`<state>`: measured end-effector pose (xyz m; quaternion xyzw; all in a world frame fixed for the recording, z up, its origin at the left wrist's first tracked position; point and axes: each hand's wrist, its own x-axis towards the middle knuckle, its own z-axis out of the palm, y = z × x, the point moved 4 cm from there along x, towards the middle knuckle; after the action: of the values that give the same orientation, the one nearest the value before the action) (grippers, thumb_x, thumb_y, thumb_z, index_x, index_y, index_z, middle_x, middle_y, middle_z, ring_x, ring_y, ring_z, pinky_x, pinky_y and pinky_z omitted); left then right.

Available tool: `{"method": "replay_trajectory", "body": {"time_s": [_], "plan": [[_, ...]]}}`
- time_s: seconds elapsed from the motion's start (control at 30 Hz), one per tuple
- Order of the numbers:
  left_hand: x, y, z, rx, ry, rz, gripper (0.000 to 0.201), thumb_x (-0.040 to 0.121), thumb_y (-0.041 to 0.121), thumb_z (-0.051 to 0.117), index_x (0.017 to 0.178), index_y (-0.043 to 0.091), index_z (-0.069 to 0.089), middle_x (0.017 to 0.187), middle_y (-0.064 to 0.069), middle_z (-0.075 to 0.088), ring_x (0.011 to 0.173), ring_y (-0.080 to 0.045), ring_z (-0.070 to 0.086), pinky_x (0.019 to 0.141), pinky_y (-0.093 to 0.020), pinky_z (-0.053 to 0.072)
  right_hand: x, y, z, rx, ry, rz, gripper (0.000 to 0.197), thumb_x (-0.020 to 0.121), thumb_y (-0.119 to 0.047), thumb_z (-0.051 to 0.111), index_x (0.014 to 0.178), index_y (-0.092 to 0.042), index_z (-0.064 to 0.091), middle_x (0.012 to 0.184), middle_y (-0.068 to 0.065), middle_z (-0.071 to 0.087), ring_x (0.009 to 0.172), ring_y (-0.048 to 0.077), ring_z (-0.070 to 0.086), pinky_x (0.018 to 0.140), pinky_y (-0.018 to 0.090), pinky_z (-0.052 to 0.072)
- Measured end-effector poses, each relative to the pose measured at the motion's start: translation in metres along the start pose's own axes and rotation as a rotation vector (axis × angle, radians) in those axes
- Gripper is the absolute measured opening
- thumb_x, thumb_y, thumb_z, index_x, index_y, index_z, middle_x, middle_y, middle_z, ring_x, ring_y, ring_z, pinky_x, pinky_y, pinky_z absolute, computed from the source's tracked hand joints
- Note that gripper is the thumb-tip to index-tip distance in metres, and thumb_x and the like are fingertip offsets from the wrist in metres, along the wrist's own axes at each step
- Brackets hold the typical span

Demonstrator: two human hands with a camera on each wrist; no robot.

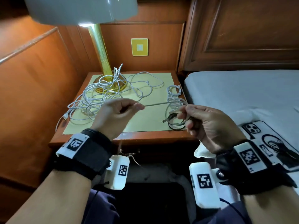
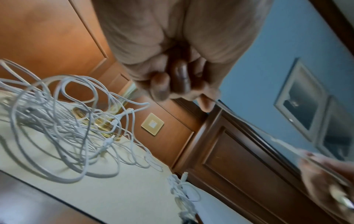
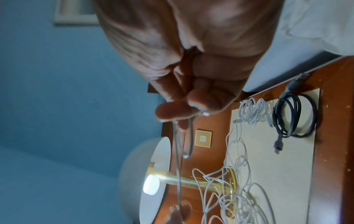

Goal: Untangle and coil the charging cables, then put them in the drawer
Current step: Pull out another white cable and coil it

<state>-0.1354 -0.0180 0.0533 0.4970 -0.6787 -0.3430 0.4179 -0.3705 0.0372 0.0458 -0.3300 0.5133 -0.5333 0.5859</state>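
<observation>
Above the nightstand (image 1: 145, 138), both hands stretch one pale cable (image 1: 161, 103) taut between them. My left hand (image 1: 116, 113) pinches its end between thumb and forefinger. My right hand (image 1: 205, 122) holds the cable's gathered loops in curled fingers; in the right wrist view a loop (image 3: 189, 136) hangs from those fingertips (image 3: 199, 100). A tangled heap of white cables (image 1: 97, 97) lies on the yellow mat (image 1: 145, 120) around the lamp base. A small white coil (image 1: 174, 94) and a black coil (image 1: 175, 123) lie at the mat's right edge.
A gold table lamp (image 1: 102, 52) with a white shade stands at the nightstand's back left. A yellow wall plate (image 1: 139, 46) is behind. The bed (image 1: 242, 88) lies to the right, with a phone (image 1: 267, 139) on it. The drawer handle (image 1: 129, 153) shows below the top.
</observation>
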Motion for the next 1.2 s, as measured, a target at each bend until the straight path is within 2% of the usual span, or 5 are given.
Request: {"method": "replay_trajectory", "body": {"time_s": [0.27,0.4,0.57,0.87,1.2], "plan": [[-0.003,-0.002,-0.022,0.369,0.322,-0.054,0.013,0.091,0.028,0.07,0.079,0.021,0.073,0.066,0.014,0.06,0.063,-0.006,0.055,0.052,-0.008,0.033,0.002,-0.007,-0.01,-0.059,0.171,-0.192,0.013,0.095,-0.016,0.065,0.091,-0.01,0.076,0.082,0.009,0.074,0.053,0.012,0.059,0.048,0.024,0.043],[-0.012,0.016,0.003,0.473,0.102,0.184,0.013,0.089,0.013,0.069,0.079,0.019,0.074,0.074,0.015,0.066,0.066,-0.001,0.058,0.063,0.0,0.039,-0.006,-0.007,0.006,-0.23,0.154,-0.372,0.011,0.095,-0.019,0.067,0.092,-0.019,0.078,0.085,0.003,0.077,0.058,0.015,0.066,0.05,0.025,0.046],[-0.026,0.031,0.032,0.351,-0.174,0.409,0.013,0.088,0.015,0.066,0.078,0.019,0.073,0.073,0.012,0.065,0.069,-0.009,0.061,0.062,-0.014,0.046,-0.011,-0.002,0.018,-0.595,0.132,-0.507,0.012,0.094,-0.025,0.068,0.098,-0.023,0.079,0.072,-0.001,0.075,0.058,0.008,0.069,0.06,0.014,0.049],[-0.017,0.022,0.025,0.128,-0.071,0.317,0.012,0.091,0.024,0.067,0.082,0.02,0.074,0.069,0.002,0.067,0.065,-0.018,0.06,0.061,-0.032,0.048,-0.004,0.02,0.033,-0.293,-0.08,-0.106,0.017,0.098,-0.012,0.06,0.093,-0.007,0.076,0.08,0.012,0.074,0.047,0.015,0.055,0.04,0.023,0.035],[-0.012,0.017,0.027,0.064,-0.022,0.178,0.009,0.088,0.028,0.074,0.085,0.019,0.073,0.075,0.008,0.068,0.058,-0.009,0.055,0.057,-0.022,0.046,-0.009,0.019,0.037,-0.115,-0.212,0.088,0.028,0.102,-0.011,0.046,0.098,0.004,0.069,0.067,0.005,0.057,0.043,0.009,0.028,0.045,0.023,0.03]]}}
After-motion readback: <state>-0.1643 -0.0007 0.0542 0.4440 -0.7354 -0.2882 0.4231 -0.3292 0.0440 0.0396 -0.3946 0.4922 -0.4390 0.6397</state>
